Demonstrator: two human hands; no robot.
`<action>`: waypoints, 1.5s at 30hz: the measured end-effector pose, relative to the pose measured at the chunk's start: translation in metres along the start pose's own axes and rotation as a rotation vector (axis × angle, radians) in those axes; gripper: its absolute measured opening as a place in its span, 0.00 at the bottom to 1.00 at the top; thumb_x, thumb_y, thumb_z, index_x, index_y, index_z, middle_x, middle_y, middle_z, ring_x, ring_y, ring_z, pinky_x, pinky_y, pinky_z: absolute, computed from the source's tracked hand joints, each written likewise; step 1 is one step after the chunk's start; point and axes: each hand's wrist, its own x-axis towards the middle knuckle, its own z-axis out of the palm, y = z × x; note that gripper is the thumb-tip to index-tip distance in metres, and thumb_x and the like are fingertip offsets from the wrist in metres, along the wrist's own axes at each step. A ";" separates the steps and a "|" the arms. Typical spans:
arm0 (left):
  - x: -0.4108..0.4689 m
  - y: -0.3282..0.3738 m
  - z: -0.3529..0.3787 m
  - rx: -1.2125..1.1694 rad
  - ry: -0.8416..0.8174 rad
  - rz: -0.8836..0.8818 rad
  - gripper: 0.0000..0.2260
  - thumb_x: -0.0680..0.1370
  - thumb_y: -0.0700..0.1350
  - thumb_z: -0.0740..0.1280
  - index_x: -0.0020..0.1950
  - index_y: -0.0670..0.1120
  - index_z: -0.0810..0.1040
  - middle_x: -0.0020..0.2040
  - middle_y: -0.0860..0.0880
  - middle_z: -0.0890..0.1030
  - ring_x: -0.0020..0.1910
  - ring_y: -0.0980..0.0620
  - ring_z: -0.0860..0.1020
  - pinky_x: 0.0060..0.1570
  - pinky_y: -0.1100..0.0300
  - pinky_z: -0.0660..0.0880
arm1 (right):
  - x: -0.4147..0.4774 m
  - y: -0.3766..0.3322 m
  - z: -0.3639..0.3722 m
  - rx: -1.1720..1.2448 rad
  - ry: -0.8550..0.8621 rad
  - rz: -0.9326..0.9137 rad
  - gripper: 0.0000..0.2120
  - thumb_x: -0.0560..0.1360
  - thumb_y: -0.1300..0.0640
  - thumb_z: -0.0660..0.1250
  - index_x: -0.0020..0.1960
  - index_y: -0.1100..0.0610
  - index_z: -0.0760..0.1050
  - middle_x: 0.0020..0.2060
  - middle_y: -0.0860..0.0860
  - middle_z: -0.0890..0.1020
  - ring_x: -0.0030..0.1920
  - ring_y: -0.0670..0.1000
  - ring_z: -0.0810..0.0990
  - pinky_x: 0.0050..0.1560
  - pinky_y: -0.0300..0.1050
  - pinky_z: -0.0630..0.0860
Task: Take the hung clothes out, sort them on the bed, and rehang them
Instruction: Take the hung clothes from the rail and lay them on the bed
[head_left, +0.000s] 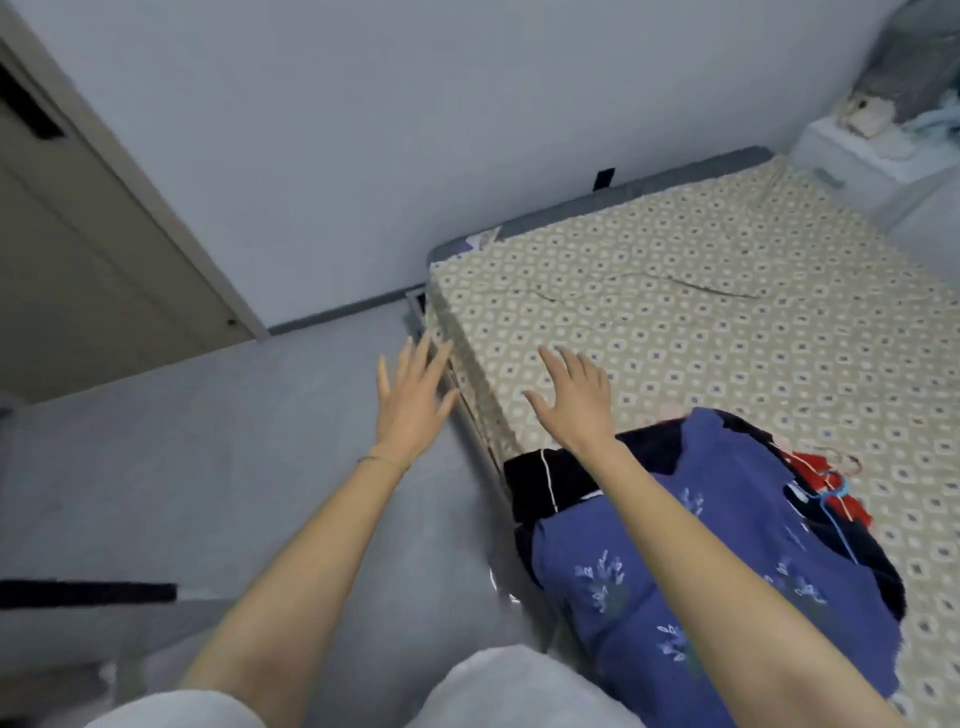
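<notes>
Two empty hands reach out over the near corner of a bed, with a heap of clothes lying under the right forearm.

The clothes lie piled at the near edge of the bed (675, 322): a blue flowered garment (602, 577) on top, a black garment (540, 478) with white piping beneath it, and a red garment (815, 473) at the far side. They look soft, light and floppy, so they would sag if lifted. A collar or shoulder seam seems the best place to take hold. The left hand (410, 400) is stretched forward, palm down and fingers spread straight, holding nothing, beside the bed's corner. The right hand (571, 400) is also flat, fingers straight and released, over the patterned sheet just past the pile. Whether it touches the sheet cannot be told.
</notes>
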 end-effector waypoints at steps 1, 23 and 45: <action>-0.018 -0.026 -0.016 0.026 0.021 -0.036 0.29 0.81 0.54 0.64 0.80 0.52 0.58 0.80 0.46 0.56 0.80 0.44 0.53 0.74 0.38 0.45 | -0.002 -0.033 0.007 0.006 -0.004 -0.044 0.30 0.80 0.42 0.60 0.79 0.48 0.56 0.77 0.54 0.61 0.77 0.58 0.55 0.75 0.57 0.52; -0.347 -0.311 -0.209 0.138 0.536 -0.449 0.21 0.82 0.45 0.56 0.76 0.46 0.66 0.76 0.49 0.67 0.70 0.49 0.71 0.70 0.47 0.65 | -0.157 -0.546 0.128 0.158 -0.219 -1.052 0.19 0.78 0.54 0.64 0.67 0.60 0.72 0.59 0.56 0.79 0.56 0.60 0.78 0.47 0.51 0.76; -0.616 -0.406 -0.317 0.504 0.587 -1.383 0.27 0.82 0.58 0.55 0.80 0.53 0.58 0.79 0.46 0.60 0.78 0.43 0.59 0.72 0.37 0.56 | -0.296 -0.801 0.192 0.289 -0.291 -1.733 0.32 0.75 0.48 0.68 0.76 0.53 0.64 0.73 0.57 0.68 0.74 0.60 0.63 0.71 0.59 0.64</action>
